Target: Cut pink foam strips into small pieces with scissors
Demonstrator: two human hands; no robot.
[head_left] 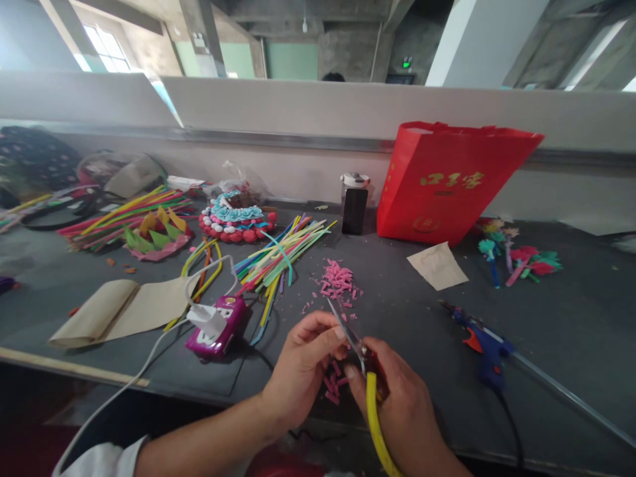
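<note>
My right hand [405,401] is closed around a pair of scissors [342,318], whose pointed metal blades aim up and left. A yellow curved strip [376,424] runs from beside this hand to the bottom edge of the view. My left hand [301,371] has thumb and fingers pinched together right beside the blades; what they hold is hidden. Small cut pink pieces [332,391] lie on the table below and between the hands. Just beyond the blade tips is a larger pile of pink pieces [338,281].
A purple power socket [228,328] with a white plug sits left of my hands, near a paper roll [99,311]. Behind lie colourful pipe-cleaner-like strips [283,255]. A phone [354,212] leans on a bottle by a red bag [447,185]. Right is a blue glue gun [489,354].
</note>
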